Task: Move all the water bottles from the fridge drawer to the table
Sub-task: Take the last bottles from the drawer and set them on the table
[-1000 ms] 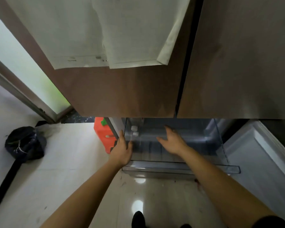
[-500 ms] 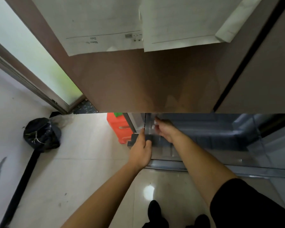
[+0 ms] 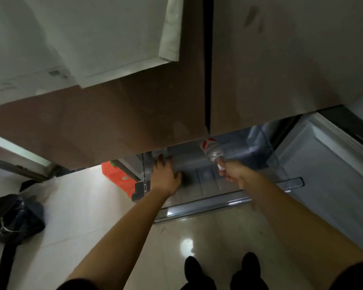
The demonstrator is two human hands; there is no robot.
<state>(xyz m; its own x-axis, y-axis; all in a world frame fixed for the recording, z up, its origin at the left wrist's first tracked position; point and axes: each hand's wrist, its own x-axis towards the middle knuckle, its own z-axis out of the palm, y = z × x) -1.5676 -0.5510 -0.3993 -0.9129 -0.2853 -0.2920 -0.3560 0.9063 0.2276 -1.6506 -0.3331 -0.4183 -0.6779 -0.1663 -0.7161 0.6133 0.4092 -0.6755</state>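
Pale glossy floor (image 3: 76,218) tiles run up to a fridge with two brown fridge doors (image 3: 134,126) that fill the far half of the view, with paper sheets (image 3: 92,38) stuck on the left one. Below them the clear fridge drawer (image 3: 208,204) stands pulled out toward the person.

The right hand (image 3: 233,173) is curled around the neck end of a water bottle (image 3: 212,150), holding it above the drawer's far right part. The bottle is clear, crinkled plastic with a red and white label at its far end and a white cap by the fingers. It lies tilted, base pointing away under the door edge.

The left hand (image 3: 166,176) reaches over the drawer's left part, fingers straight and spread, holding nothing. Whether it touches the drawer cannot be told.

An orange container (image 3: 117,176) sits on the floor just left of the drawer. A black bag (image 3: 13,218) lies far off to the left. Dark shoes (image 3: 194,268) show at the near edge.
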